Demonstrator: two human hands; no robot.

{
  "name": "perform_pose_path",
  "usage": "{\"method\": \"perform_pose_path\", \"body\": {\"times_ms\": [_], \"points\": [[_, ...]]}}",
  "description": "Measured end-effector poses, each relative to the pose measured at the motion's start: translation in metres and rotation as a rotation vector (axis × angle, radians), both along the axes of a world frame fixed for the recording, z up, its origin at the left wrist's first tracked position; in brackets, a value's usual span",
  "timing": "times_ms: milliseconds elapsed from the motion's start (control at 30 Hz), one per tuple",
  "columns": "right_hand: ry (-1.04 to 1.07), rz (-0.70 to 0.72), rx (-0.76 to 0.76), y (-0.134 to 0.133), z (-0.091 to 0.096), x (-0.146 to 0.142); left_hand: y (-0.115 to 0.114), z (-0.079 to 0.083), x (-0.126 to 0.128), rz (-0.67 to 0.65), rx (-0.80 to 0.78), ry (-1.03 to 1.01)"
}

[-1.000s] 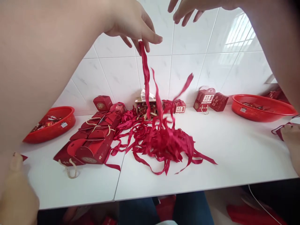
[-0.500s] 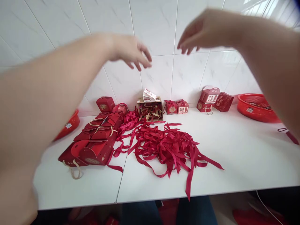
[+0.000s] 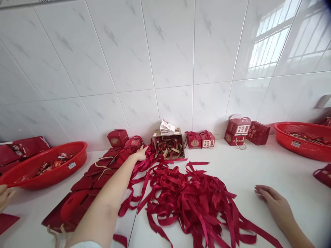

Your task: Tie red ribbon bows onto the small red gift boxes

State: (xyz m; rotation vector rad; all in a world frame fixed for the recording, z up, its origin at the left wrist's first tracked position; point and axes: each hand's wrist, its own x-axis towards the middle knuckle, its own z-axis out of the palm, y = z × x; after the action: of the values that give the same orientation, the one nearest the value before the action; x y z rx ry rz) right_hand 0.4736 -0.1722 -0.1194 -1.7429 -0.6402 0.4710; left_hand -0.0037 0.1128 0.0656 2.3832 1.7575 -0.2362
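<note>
My left hand (image 3: pixel 141 154) reaches far forward beside a red gift box (image 3: pixel 134 142) with a ribbon bow and a smaller heap of red ribbons (image 3: pixel 148 160). Its visible fingers are stretched out; the fingertips lie close to the box and ribbons, and contact is unclear. To the right, my right hand (image 3: pixel 272 203) hovers low over or rests on the white table (image 3: pixel 248 172), open with its fingers loosely bent and nothing held. Between my arms spreads a large tangled pile of dark red ribbons (image 3: pixel 191 199).
Rows of red boxes with rope handles (image 3: pixel 88 181) stand left. A small carton (image 3: pixel 184 146) of short strips, topped by white cards (image 3: pixel 167 125), is by the wall. Red baskets (image 3: pixel 77 155) hold small packets at both sides. Another person's hand (image 3: pixel 5 197) shows at the left edge.
Both hands came down from the air before the wall: my left to the boxes and ribbons, my right towards the table on the right. The view tilted upward; another person's hand appeared at left.
</note>
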Motion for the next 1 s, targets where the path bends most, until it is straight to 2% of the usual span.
{"method": "perform_pose_path", "body": {"times_ms": [133, 267, 367, 433, 500, 567, 700, 833, 900, 1000], "points": [[0.158, -0.001, 0.097, 0.005, -0.012, 0.009, 0.028, -0.025, -0.001, 0.059, -0.014, 0.034], [0.210, 0.019, 0.114, 0.010, -0.021, 0.018, 0.033, -0.037, -0.003, 0.054, -0.083, 0.045], [0.222, 0.029, 0.116, 0.010, -0.026, 0.023, 0.024, -0.031, -0.004, 0.039, -0.141, 0.058], [0.227, 0.031, 0.106, 0.009, -0.024, 0.023, 0.017, -0.016, -0.005, 0.021, -0.166, 0.061], [0.225, 0.033, 0.101, 0.007, -0.019, 0.022, 0.009, 0.008, -0.009, 0.001, -0.164, 0.055], [0.216, 0.041, 0.105, 0.006, -0.014, 0.019, 0.001, 0.041, -0.014, -0.022, -0.136, 0.029], [0.216, 0.060, 0.106, 0.004, -0.008, 0.016, -0.024, 0.121, -0.019, -0.097, -0.070, -0.085], [0.209, 0.066, 0.117, 0.000, -0.009, 0.013, -0.059, 0.198, -0.005, -0.179, 0.012, -0.246], [0.197, 0.077, 0.113, -0.002, -0.010, 0.012, -0.076, 0.227, 0.008, -0.208, 0.077, -0.393], [0.176, 0.093, 0.090, -0.005, -0.009, 0.010, -0.099, 0.257, 0.034, -0.239, 0.185, -0.592]]}}
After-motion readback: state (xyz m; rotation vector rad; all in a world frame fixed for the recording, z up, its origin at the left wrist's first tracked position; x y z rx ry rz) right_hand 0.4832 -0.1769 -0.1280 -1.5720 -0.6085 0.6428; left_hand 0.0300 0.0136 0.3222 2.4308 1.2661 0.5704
